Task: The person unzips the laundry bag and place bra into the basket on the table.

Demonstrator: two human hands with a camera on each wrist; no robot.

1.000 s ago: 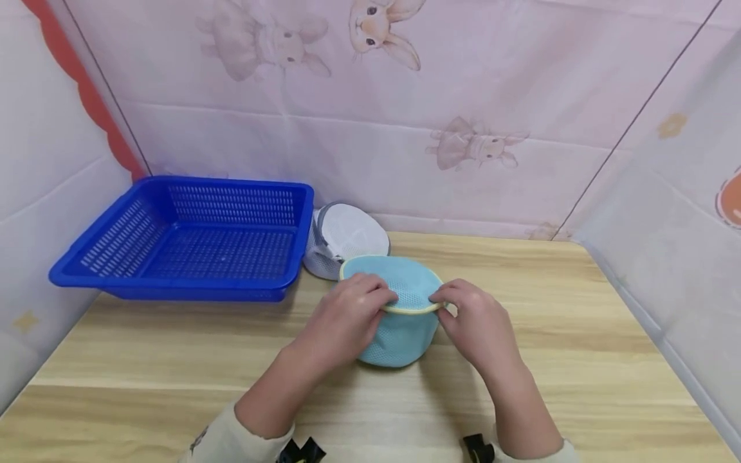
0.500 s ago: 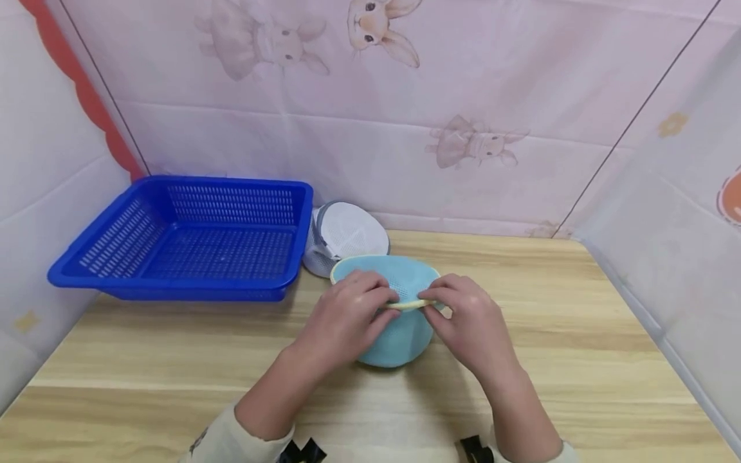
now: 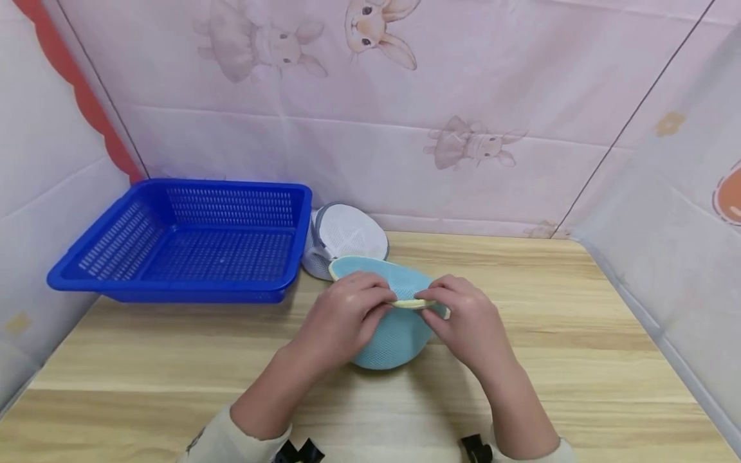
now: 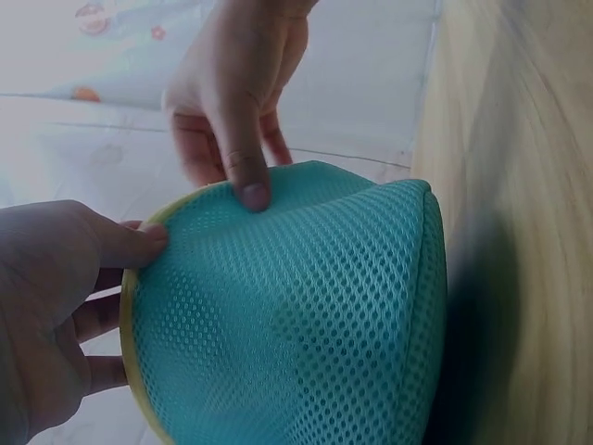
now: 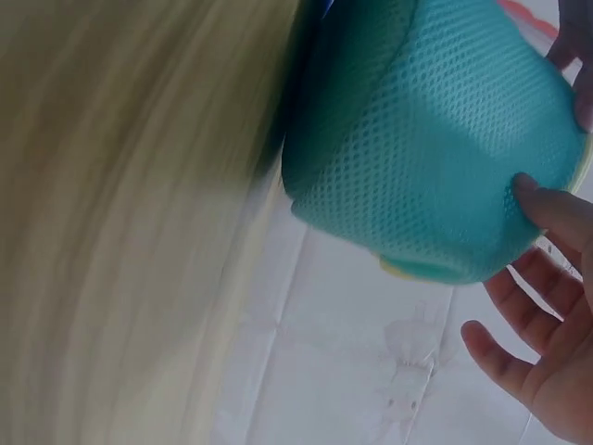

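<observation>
In the head view a light-blue mesh laundry bag (image 3: 393,341) with pale yellow piping stands at the middle of the table, round-bottomed and dented at its near upper edge. My left hand (image 3: 350,315) pinches the piped edge from the left, thumb beneath and fingers on top. My right hand (image 3: 466,315) pinches the same edge a short way to the right. In the left wrist view, the left thumb (image 4: 139,243) presses the mesh just inside the yellow edge. The right wrist view has the right thumb (image 5: 547,209) on the mesh side, other fingers beyond the edge.
A blue plastic basket (image 3: 214,296) stands at the left on the wooden table (image 3: 550,360). Between it and the blue bag, a white and grey mesh laundry bag (image 3: 353,231) lies against the basket's right side. A pink rabbit-print wall covering (image 3: 359,161) rises behind.
Both hands have drawn slightly closer along the piped edge, with the right hand moving left. The near edge is now pinched and bent, and the bag's opening looks more distorted.
</observation>
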